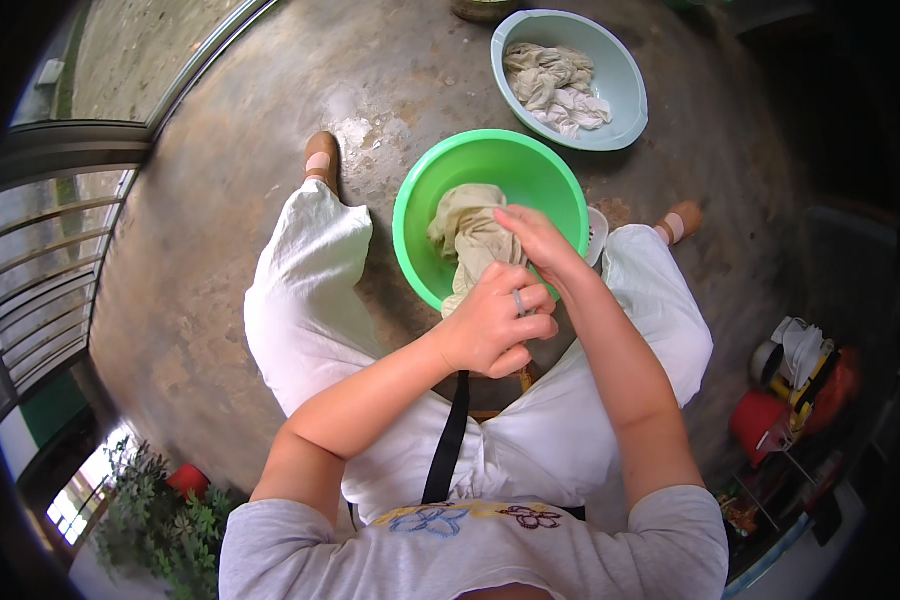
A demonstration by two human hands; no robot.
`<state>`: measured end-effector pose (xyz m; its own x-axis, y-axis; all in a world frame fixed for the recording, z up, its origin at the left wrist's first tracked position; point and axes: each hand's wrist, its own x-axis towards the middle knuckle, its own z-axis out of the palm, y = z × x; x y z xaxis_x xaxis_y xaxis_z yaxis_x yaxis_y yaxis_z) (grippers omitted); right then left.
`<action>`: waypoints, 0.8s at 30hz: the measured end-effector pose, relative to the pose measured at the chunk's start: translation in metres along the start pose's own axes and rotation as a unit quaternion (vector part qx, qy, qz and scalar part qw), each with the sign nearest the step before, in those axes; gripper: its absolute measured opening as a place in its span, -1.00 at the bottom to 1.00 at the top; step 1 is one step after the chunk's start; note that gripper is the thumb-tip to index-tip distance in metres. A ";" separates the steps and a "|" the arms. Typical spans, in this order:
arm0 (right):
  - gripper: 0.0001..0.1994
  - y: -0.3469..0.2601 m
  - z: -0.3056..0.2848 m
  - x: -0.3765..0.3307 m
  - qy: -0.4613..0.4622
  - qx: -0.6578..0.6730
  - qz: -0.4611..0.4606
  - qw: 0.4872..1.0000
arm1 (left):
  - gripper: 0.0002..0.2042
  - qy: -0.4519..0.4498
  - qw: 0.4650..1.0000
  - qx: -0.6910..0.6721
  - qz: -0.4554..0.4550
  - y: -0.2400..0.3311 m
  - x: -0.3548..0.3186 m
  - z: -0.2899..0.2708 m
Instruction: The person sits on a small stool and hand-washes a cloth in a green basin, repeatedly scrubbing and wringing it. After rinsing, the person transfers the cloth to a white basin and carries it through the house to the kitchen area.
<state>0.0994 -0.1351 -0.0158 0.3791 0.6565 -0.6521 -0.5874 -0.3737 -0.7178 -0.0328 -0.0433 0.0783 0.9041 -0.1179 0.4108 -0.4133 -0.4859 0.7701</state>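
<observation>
A bright green basin (406, 225) stands on the floor between my legs. Bunched beige cloth (473, 222) lies in it and comes up over the near rim. My left hand (502, 312), with a ring on one finger, is curled closed at the cloth's near end, above that rim. Over the basin's right side, my right hand (538, 240) has its fingers bent against the cloth's right edge, closed on it. The right thumb and the cloth under both hands are hidden.
Beyond the green basin, a pale blue basin (625, 95) holds crumpled beige and white cloths (560, 85). A small white bowl (597, 235) is partly behind the green basin's right side. Railings (45, 290) run along the left, a leafy plant (155, 515) stands lower left, and a red container (755, 425) lower right.
</observation>
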 end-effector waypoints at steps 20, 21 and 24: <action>-0.80 -0.064 -0.056 -0.044 0.296 -0.258 -0.214 0.894 | -0.51 0.290 0.602 -0.590 -0.453 -0.068 -0.011 -0.010; -0.76 -0.067 -0.044 -0.046 0.337 -0.393 -0.277 0.809 | -0.51 0.293 0.567 -0.632 -0.439 -0.070 -0.010 -0.013; -0.82 -0.062 -0.004 -0.052 0.273 -0.410 -0.384 0.781 | -0.51 0.274 0.486 -0.720 -0.412 -0.060 -0.004 -0.016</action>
<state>0.1193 -0.1486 0.0613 0.7752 0.5989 0.2007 0.5324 -0.4486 -0.7179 -0.0132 -0.0004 0.0385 0.8252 0.0433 -0.5631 0.0599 0.9847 0.1634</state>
